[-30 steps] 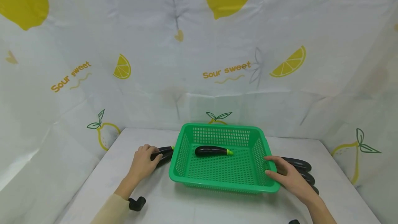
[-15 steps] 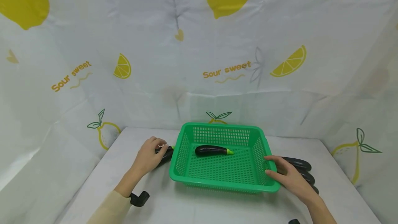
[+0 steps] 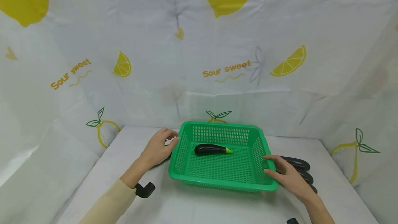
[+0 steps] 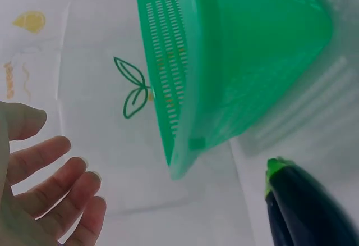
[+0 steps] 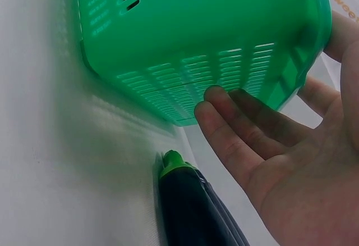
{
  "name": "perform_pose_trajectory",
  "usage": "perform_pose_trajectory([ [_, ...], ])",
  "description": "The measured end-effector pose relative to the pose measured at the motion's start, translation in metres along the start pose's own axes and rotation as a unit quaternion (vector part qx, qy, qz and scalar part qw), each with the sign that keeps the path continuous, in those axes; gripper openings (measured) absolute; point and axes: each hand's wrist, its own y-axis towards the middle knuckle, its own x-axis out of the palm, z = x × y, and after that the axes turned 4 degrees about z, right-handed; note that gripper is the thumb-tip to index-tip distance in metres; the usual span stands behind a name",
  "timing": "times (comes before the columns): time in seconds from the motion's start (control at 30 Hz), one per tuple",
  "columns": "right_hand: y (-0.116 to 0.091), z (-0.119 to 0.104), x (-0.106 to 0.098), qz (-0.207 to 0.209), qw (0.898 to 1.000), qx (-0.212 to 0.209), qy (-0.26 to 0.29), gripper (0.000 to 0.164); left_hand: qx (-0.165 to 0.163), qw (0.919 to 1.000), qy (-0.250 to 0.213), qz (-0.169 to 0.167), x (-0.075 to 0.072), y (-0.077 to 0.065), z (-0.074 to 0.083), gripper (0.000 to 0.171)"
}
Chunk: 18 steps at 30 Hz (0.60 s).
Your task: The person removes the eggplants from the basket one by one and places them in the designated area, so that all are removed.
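Note:
A green plastic basket (image 3: 217, 183) sits on the table, with one dark eggplant (image 3: 209, 149) lying inside it. My left hand (image 3: 160, 148) is beside the basket's left rim, fingers loosely bent. In the left wrist view those fingers (image 4: 67, 201) hold nothing, apart from the basket wall. Below that hand lie eggplants (image 4: 308, 209), mostly hidden by it in the head view. My right hand (image 3: 289, 177) holds the basket's right rim, some fingers over the edge and the others outside against the wall. Several eggplants (image 3: 296, 162) lie to the right, partly behind that hand.
The white table (image 3: 192, 206) runs back to a hanging white sheet (image 3: 149, 89) printed with lemons. Black wrist camera parts (image 3: 145, 190) stick out below the left wrist.
My left hand has moved right and slightly away, from over the left eggplants to the basket's left rim. The right hand and the basket have stayed practically in place.

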Motion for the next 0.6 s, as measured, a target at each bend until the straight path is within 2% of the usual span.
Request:
perform_pose_trajectory([
  [0.23, 0.001, 0.0, -0.001, -0.001, 1.0, 0.006, -0.001, 0.058, 0.036, 0.9985, -0.013, -0.038, 0.005, 0.016, 0.014, 0.024],
  [0.43, 0.001, 0.001, 0.0, 0.002, 1.0, 0.007, -0.008, 0.058, 0.038, 0.9954, -0.012, -0.087, 0.015, 0.033, 0.023, 0.028],
  [0.6, 0.0, 0.003, 0.0, 0.0, 1.0, 0.004, -0.018, 0.058, 0.038, 0.9927, -0.008, -0.114, 0.024, 0.046, 0.032, 0.031],
])
